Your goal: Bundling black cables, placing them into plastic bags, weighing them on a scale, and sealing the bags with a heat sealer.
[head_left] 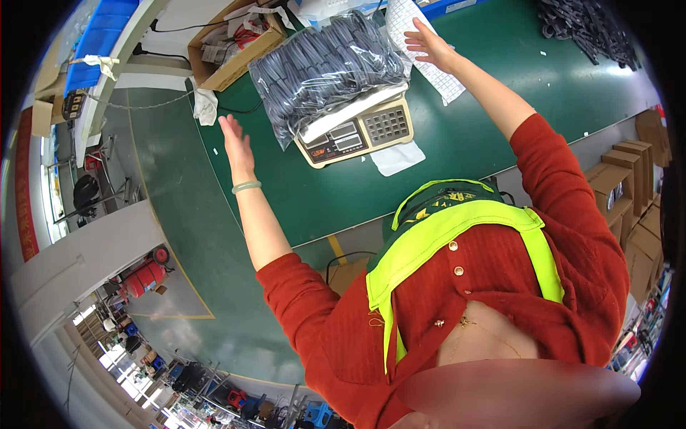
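Observation:
A clear plastic bag [329,71] packed with bundled dark cables lies on top of a weighing scale [386,127], covering most of its pan. The scale's display and keypad face me. To the left of the bag, past the table's edge, my left hand [236,146] is raised with its fingers stretched out, holding nothing; a pale green bangle circles the wrist. On the other side my right hand [432,48] is also open and empty, its fingers apart above a printed white sheet [441,80]. Neither hand touches the bag.
On the green table [493,118], a cardboard box [239,50] with packets stands at the far left. A heap of dark cables [589,32] lies far right. A white paper [398,159] sits by the scale. Cardboard boxes [618,179] are stacked beyond the right edge.

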`<state>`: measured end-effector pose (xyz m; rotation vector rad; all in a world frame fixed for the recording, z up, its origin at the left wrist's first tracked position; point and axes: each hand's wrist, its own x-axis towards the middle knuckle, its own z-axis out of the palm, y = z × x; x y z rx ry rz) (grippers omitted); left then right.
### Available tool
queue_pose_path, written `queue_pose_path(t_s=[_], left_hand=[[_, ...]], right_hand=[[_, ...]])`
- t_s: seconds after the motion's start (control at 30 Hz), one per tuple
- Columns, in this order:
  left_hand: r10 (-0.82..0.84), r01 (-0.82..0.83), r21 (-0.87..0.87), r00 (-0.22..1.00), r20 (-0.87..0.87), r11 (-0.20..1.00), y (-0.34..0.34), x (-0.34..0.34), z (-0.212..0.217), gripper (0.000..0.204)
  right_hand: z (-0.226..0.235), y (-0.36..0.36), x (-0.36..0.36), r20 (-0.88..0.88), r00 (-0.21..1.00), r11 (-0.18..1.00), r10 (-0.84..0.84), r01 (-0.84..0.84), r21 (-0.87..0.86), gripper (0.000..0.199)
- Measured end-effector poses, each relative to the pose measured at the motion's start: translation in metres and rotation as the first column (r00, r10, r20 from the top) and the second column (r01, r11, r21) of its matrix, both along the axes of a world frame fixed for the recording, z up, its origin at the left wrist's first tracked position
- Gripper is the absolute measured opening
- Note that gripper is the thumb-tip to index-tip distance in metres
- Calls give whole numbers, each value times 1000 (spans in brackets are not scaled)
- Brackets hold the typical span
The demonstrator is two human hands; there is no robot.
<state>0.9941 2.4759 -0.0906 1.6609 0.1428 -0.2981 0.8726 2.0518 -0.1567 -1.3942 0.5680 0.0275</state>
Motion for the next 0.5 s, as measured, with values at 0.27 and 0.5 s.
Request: queue_pose_path(t_s=[0.27, 0.5], left_hand=[[-709, 183, 741, 503, 494, 646, -171, 52, 53, 49], [-864, 418, 907, 434, -256, -58, -353, 70, 14, 67]], right_hand=[[14, 29, -49, 163, 984, 997, 76, -74, -18, 31], [-5, 41, -54, 303, 935, 957, 183, -99, -272, 13]])
